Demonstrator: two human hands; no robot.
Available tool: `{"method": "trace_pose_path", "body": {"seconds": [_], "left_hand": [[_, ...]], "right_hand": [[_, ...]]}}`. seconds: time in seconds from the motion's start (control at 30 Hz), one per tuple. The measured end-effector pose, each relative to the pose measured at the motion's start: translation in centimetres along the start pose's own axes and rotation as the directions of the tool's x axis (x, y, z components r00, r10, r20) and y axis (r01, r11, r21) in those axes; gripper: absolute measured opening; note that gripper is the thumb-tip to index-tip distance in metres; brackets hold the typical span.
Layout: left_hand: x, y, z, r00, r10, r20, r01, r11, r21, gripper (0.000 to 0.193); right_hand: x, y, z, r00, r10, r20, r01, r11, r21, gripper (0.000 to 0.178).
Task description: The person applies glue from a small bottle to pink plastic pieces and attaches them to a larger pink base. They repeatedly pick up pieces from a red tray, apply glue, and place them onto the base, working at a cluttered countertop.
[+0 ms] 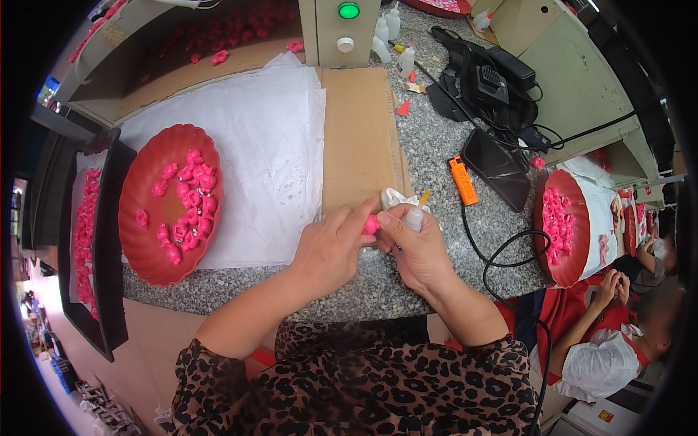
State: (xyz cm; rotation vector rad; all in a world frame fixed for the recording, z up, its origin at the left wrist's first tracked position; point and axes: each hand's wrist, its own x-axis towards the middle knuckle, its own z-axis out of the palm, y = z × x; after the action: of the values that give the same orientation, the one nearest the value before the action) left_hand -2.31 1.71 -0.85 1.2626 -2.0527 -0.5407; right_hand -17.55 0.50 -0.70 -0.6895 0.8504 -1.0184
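At counter's [436,156] front edge, observed left hand [331,247] pinching pink piece [371,225], right hand [414,251] gripping glue bottle [414,216].

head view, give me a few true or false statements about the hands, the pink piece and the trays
1. The left hand and right hand meet at a small pink piece. True.
2. The right hand holds a pair of scissors. False: it holds a small glue bottle with an orange tip.
3. The red scalloped tray on the left holds many pink pieces. True.
4. The hands work on bare floor. False: they are at the edge of a speckled stone counter.
5. The lamp on the beige box glows red. False: it glows green.
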Motion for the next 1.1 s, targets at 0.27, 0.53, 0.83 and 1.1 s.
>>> {"method": "trace_pose_path", "body": {"seconds": [0.27, 0.53, 0.83, 1.1], "left_hand": [[0.03, -0.05, -0.02, 1.000, 0.017, 0.003, -0.017, 1.000, 0.009, 0.048], [0.01, -0.11, 0.12, 1.000, 0.016, -0.003, -0.016, 1.000, -0.003, 0.047], [0.10, 0.25, 0.16, 0.999, 0.023, -0.023, -0.023, 0.999, -0.025, 0.050], [0.06, 0.23, 0.16, 1.000, 0.004, 0.003, -0.004, 1.000, -0.019, 0.051]], "right_hand": [[-0.02, -0.11, 0.06, 1.000, 0.001, 0.006, -0.001, 1.000, 0.003, 0.012], [-0.05, 0.01, -0.25, 1.000, -0.013, 0.003, 0.013, 0.999, -0.050, 0.011], [-0.29, -0.29, 0.06, 0.999, -0.048, -0.020, 0.047, 0.997, -0.064, 0.009], [-0.26, -0.37, -0.15, 0.999, -0.038, 0.022, 0.039, 0.997, -0.064, 0.011]]}}
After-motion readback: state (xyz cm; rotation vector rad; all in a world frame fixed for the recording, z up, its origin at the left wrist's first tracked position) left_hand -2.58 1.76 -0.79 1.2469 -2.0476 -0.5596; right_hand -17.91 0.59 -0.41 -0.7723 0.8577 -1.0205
